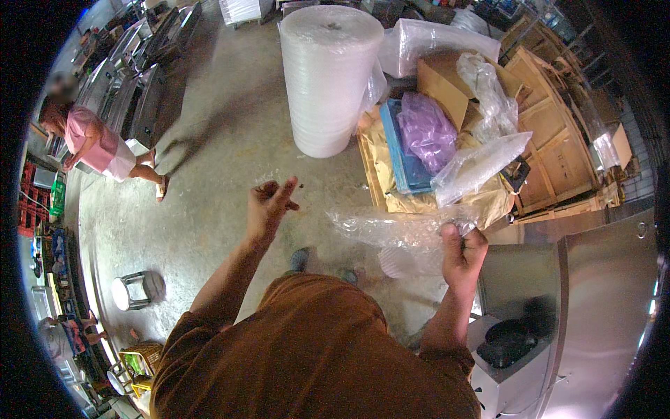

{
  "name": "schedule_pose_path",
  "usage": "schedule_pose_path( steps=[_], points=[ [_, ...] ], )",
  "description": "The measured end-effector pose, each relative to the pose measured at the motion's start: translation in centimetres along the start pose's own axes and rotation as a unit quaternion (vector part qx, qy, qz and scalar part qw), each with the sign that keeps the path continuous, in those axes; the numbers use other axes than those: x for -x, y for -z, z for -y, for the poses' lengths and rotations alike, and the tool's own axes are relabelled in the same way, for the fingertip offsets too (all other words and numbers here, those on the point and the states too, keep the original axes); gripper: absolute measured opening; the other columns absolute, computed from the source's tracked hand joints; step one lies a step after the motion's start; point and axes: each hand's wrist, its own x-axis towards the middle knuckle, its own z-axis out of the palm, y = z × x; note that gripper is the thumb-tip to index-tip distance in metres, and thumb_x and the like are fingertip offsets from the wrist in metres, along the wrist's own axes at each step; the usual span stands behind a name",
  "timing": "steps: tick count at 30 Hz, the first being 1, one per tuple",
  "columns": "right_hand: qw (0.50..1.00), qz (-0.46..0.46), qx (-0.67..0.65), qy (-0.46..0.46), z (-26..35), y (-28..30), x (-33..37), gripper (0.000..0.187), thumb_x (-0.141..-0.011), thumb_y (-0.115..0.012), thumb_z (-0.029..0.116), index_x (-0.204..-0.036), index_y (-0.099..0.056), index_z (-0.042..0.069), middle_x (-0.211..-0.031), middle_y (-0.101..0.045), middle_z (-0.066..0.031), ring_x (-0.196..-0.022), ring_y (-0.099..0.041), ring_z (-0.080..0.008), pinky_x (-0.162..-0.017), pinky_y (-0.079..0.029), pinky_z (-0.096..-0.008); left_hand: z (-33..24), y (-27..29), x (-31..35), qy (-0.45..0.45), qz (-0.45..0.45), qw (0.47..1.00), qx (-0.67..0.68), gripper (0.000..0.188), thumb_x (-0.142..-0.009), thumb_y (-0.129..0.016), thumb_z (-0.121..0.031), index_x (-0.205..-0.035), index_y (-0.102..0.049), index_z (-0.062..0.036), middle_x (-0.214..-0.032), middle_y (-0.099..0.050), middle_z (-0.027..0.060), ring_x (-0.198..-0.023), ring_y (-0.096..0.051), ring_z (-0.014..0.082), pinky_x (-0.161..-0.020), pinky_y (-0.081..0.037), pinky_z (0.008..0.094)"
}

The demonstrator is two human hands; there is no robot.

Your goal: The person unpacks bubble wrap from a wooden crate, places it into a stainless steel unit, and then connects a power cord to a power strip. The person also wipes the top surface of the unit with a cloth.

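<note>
My right hand (pixel 464 255) is closed on one end of a crumpled strip of clear plastic wrap (pixel 391 229). The wrap stretches leftward from the thumb and droops in the middle. My left hand (pixel 271 207) is raised over the concrete floor, its fingers apart and the index pointing forward, with nothing seen in it. A gap separates it from the wrap's free end. Ahead stands a tall, thick roll of bubble wrap (pixel 317 91). To its right, purple plastic (pixel 427 129) lies on a blue flat piece (pixel 403 157), beside an open cardboard box (pixel 443 91).
Wooden crates (pixel 548 133) line the right side. A steel cabinet (pixel 607 293) is close by my right arm, near a black pan-like object (pixel 506 342). On the left are a round stool (pixel 130 290) and a person in pink (pixel 98 146). Another person is at the lower left.
</note>
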Motion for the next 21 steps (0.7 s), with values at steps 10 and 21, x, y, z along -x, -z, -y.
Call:
schedule_pose_path(
  steps=[10, 21],
  points=[
    [0.99, -0.075, -0.097, -0.074, -1.9, 0.3, -2.0, 0.018, -0.093, -0.066, 0.019, -0.088, -0.062, 0.002, -0.081, -0.059, 0.0029, -0.076, -0.05, -0.0099, -0.071, -0.041, -0.0262, 3.5, -6.4, 0.2, -0.097, 0.358, 0.829, 0.419, 0.056, -0.098, -0.057, -0.037, -0.143, -0.042, -0.0066, -0.143, -0.048, 0.0124, -0.125, -0.051, 0.0242, -0.102, -0.04, 0.0434],
    [0.894, -0.355, -0.204, -0.182, -6.6, -2.7, 3.7, 0.017, -0.093, -0.069, 0.022, -0.09, -0.066, 0.005, -0.073, -0.053, 0.0074, -0.065, -0.04, -0.0027, -0.057, -0.03, -0.0223, 0.1, -10.7, -3.2, -0.15, 0.203, 0.931, 0.264, 0.012, -0.095, -0.064, -0.019, -0.098, -0.062, -0.0077, -0.086, -0.063, 0.0002, -0.089, -0.059, 0.0143, -0.082, -0.047, 0.029]
  ],
)
